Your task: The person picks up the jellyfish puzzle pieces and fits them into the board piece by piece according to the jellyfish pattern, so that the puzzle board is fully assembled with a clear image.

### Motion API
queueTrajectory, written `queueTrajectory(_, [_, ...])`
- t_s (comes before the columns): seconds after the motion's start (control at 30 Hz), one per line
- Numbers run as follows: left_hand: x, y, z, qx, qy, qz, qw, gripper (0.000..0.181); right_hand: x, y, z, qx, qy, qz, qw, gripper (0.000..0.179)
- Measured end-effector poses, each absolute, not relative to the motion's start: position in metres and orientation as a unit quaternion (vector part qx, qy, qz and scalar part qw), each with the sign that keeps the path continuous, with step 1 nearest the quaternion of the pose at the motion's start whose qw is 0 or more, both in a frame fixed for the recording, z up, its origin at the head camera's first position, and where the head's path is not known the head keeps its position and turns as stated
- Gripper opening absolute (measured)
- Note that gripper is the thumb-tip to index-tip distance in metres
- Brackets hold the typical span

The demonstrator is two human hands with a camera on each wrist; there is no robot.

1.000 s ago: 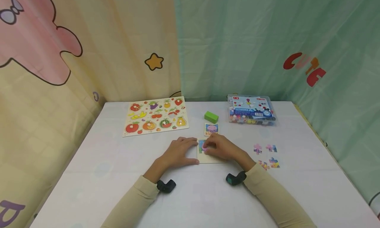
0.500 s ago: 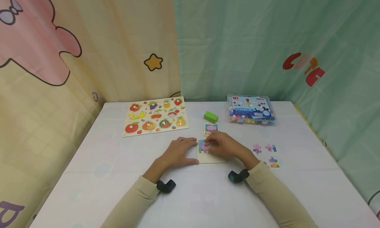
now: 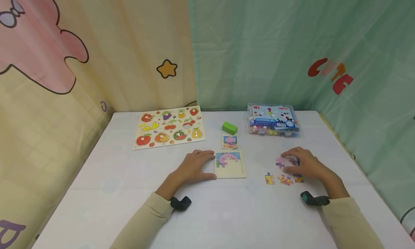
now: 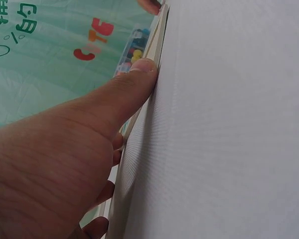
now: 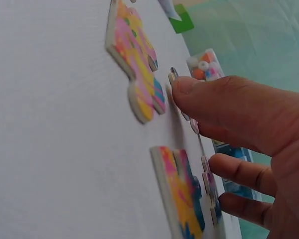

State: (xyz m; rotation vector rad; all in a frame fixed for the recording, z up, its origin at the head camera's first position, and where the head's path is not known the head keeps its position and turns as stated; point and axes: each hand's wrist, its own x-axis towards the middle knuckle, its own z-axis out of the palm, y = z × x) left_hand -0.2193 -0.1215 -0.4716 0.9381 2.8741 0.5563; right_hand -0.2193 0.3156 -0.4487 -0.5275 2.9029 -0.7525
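My left hand (image 3: 194,166) rests at the left edge of a square wooden jigsaw board (image 3: 231,172); its thumb and index fingertip touch that edge. In the left wrist view, the thumb (image 4: 139,69) lies against the board's side. Joined pieces in the board form a pink character (image 3: 228,156) across the top and upper left; the lower part is bare wood. My right hand (image 3: 306,165) is over loose jigsaw pieces (image 3: 285,180) on the right, thumb and index spread beside a pink piece (image 3: 280,162). It partly hides other pieces. In the right wrist view, the thumb tip (image 5: 187,87) is close to a piece.
Behind the board lie a small picture card (image 3: 230,141) and a green block (image 3: 229,128). A fruit puzzle board (image 3: 168,126) lies at the back left. A clear box of beads (image 3: 273,120) stands at the back right. Curtains surround the white table (image 3: 227,216).
My right hand has left the board and moved right to the loose pieces, uncovering the joined pieces in the board. The left hand has stayed at the board's left edge.
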Motion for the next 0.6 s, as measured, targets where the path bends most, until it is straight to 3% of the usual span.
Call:
queueTrajectory(0.33, [-0.220,-0.121,-0.472,0.302,0.936,0.176,0.035,0.076,-0.223,0.320,-0.463,-0.137,0.956,-0.257,0.022,0.031])
queueTrajectory(0.6, [-0.220,-0.120,-0.473,0.296,0.938,0.176,0.037,0.075,-0.222,0.319,-0.462,-0.146,0.958,-0.248,0.007,0.027])
